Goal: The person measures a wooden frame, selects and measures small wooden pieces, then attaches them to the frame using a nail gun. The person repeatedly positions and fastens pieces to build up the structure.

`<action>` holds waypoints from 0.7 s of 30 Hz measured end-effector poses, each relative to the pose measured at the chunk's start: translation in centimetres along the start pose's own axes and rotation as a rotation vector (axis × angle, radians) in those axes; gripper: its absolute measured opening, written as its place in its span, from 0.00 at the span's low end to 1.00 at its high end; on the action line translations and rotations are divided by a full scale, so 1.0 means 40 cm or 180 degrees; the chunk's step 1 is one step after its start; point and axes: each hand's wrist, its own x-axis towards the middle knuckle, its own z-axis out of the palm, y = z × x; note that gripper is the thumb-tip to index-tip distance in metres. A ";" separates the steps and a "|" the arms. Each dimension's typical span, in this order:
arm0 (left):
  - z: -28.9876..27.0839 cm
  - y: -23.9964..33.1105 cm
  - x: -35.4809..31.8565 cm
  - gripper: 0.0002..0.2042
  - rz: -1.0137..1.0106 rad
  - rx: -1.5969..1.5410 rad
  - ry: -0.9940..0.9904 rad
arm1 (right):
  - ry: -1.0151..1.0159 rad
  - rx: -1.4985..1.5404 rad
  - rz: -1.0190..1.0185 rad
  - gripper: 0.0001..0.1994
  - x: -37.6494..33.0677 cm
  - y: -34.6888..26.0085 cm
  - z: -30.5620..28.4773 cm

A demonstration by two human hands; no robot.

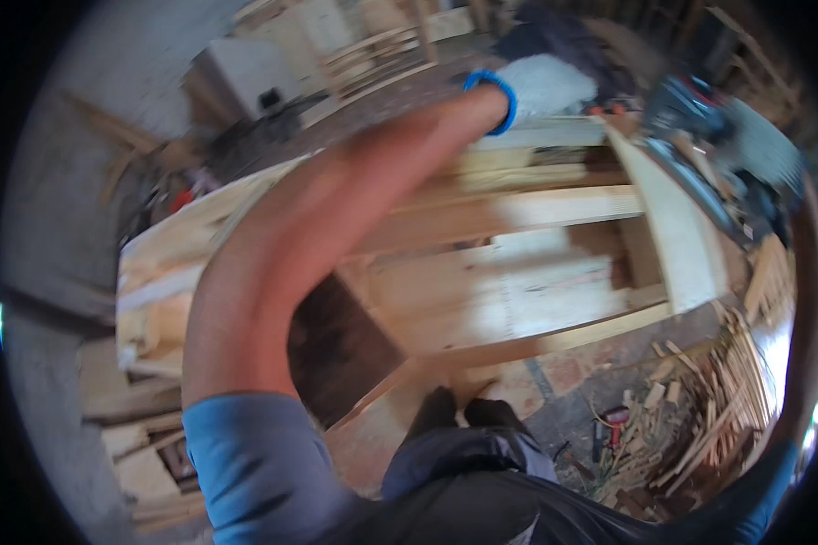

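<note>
My left arm reaches across a long wooden frame [573,207] with boards and inner compartments. My left hand [543,86], in a pale glove with a blue cuff, is at the frame's far edge; blur hides its fingers. At the far right my right hand [765,143], also gloved, is closed on a blue-grey power tool [686,107]. The tool has a long metal base [695,191] and lies beside the pale curved end board [677,232] of the frame. Its exact kind is too blurred to tell.
Thin wood offcuts [713,422] are heaped on the floor at the lower right, with a red-and-black hand tool [613,422] among them. A dark panel [341,350] is at the frame's near left. Timber racks [377,59] and a white box [245,77] stand behind.
</note>
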 end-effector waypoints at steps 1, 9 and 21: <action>-0.063 -0.041 -0.131 0.18 0.0348 0.0600 0.0032 | -0.0120 0.0050 -0.0146 0.19 0.061 -0.014 0.055; -0.227 0.311 -0.713 0.30 -0.1575 0.0419 0.0575 | 0.0274 -0.0145 0.0188 0.19 -0.177 -0.002 0.024; 0.014 0.491 -0.818 0.23 -0.1219 0.1607 0.0558 | 0.0297 -0.0182 -0.0057 0.19 -0.162 0.007 0.087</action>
